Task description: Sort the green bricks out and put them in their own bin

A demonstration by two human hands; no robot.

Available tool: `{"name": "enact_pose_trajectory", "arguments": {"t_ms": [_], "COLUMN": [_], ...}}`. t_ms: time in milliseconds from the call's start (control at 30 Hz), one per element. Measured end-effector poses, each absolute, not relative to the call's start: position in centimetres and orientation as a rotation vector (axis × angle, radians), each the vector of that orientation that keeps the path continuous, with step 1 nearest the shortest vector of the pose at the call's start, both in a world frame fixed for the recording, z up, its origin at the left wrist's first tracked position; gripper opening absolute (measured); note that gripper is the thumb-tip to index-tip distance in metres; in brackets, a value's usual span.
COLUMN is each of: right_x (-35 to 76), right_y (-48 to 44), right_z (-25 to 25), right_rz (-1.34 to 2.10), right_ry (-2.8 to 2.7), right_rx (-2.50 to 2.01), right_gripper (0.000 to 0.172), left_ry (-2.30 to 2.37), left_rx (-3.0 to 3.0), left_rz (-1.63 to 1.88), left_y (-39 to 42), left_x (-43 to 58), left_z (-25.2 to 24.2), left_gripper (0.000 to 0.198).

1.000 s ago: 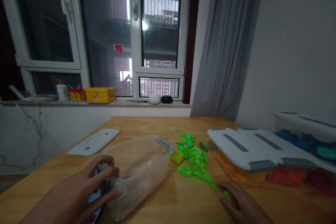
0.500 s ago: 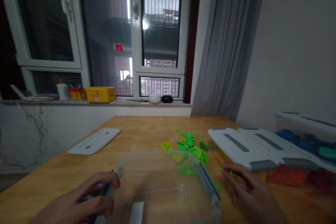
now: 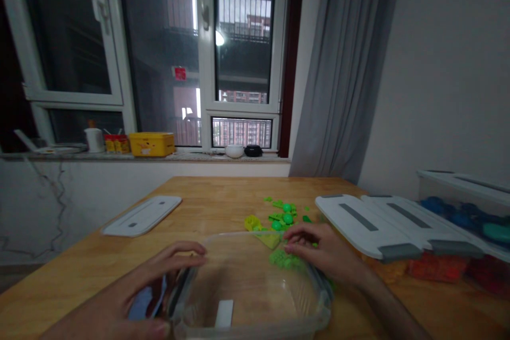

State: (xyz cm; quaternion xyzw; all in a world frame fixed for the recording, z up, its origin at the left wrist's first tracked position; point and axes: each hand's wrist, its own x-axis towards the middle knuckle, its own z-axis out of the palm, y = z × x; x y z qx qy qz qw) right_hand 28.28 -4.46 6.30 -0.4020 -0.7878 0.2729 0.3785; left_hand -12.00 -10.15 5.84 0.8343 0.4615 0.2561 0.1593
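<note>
A clear plastic storage box [image 3: 255, 332] without a lid stands in front of me, with a white label on its near part. My left hand [image 3: 159, 281] grips its left side, fingers over the rim and thumb lower down. Between that thumb and fingers shows a bluish patch I cannot identify. My right hand [image 3: 322, 249] reaches over the far right corner, thumb and fingertips pinched close above the opening; whatever they hold is hidden. Beyond the box lie light green toy pieces [image 3: 279, 218], several green balls and a yellow ring [image 3: 252, 222]. More green pieces [image 3: 285, 259] show through the clear wall.
A white lid [image 3: 143, 215] lies at the table's left. On the right are lidded boxes [image 3: 382, 223] with orange and red contents, and a taller box [image 3: 470, 212] with blue things. A yellow box [image 3: 152, 144] stands on the windowsill.
My right hand has moved left from beside the lidded boxes, where a small green piece showed at its fingers, to above the clear box. The clear box has shifted slightly, with my left hand on it.
</note>
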Motion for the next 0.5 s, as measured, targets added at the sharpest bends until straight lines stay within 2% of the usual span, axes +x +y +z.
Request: {"name": "enact_pose_trajectory", "arguments": {"t_ms": [67, 233, 333, 500], "right_x": [28.2, 29.6, 31.0, 31.9], "right_y": [-3.9, -0.7, 2.3, 5.5], "right_z": [6.7, 7.0, 5.5, 1.1], "right_rz": [0.733, 0.680, 0.608, 0.175], "right_ry": [-2.056, -1.886, -1.767, -2.024], "right_rx": [-1.007, -1.009, -1.082, -1.307], "right_gripper": [0.021, 0.029, 0.038, 0.027], "left_ry": [1.433, 1.396, 1.265, 1.100], "left_rx": [2.214, 2.064, 1.890, 1.615], "left_rz": [0.753, 0.973, 0.890, 0.755], "left_y": [-9.0, -4.4, -1.9, -0.9], "left_x": [-10.9, -7.1, -6.1, -5.1], "left_z": [7.0, 8.1, 7.2, 5.9], "left_gripper": [0.053, 0.064, 0.067, 0.057]}}
